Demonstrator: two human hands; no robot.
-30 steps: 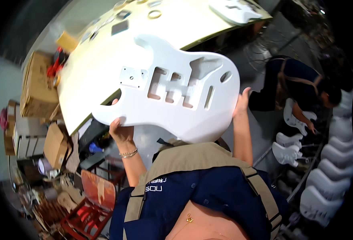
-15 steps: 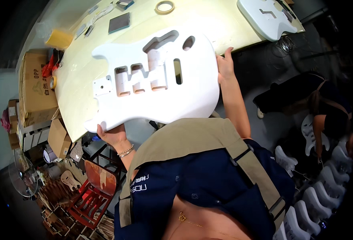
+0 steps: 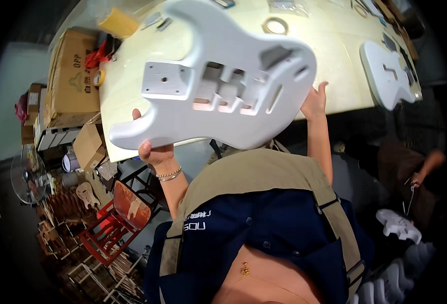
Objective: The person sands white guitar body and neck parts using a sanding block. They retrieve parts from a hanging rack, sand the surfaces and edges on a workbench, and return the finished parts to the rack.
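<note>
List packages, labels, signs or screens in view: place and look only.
Large cardboard box: left of the workbench, brown, dark print on its side.
Small cardboard box: below it, brown, plain flaps.
Clear plastic bag: far workbench edge, flat, see-through.
No screens or signs.

White electric guitar body held up over a pale worktable

The left hand (image 3: 152, 149) grips the guitar body (image 3: 218, 83) at its lower horn, the right hand (image 3: 313, 101) supports its right edge; a second white body (image 3: 388, 76) lies far right on the worktable (image 3: 329, 45).
</note>
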